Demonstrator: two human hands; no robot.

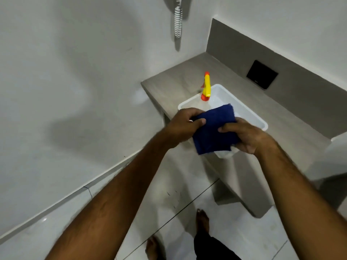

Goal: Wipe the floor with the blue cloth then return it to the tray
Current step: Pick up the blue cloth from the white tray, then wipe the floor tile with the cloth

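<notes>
A folded dark blue cloth (pixel 212 132) is held between both hands above the near end of a white plastic tray (pixel 249 115). My left hand (pixel 183 126) pinches the cloth's left edge, thumb on top. My right hand (pixel 246 136) grips its right edge. The tray stands on a grey ledge (pixel 169 81), its near end hidden by the cloth and hands. The pale tiled floor (pixel 234 231) lies below, with my bare feet on it.
A spray bottle with a yellow and orange trigger head (pixel 206 87) stands in the tray's far corner. A black square plate (pixel 262 74) is set in the ledge's back panel. A white coiled hose (pixel 178 19) hangs on the wall. A white fixture (pixel 336 156) sits at the right edge.
</notes>
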